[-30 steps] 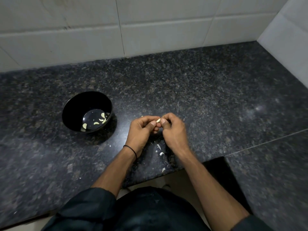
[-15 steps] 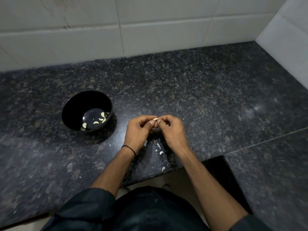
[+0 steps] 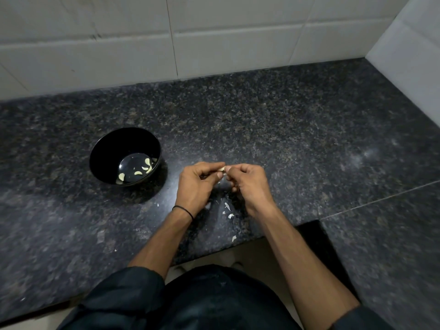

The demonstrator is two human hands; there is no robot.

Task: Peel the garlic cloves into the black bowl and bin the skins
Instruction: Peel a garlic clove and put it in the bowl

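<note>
Pinching one garlic clove (image 3: 222, 169) tight between fingers (image 3: 238, 168) of left hand (image 3: 197, 184) and right hand (image 3: 250, 186), just right of the black bowl (image 3: 100, 148). Could slip out and land among the skins (image 3: 227, 207) on the surface (image 3: 285, 139) if squeezed too hard.

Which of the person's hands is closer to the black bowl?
The left. The left hand sits just right of the black bowl, not touching it; the right hand lies beyond the left, farther away. Both pinch one garlic clove between them.
</note>
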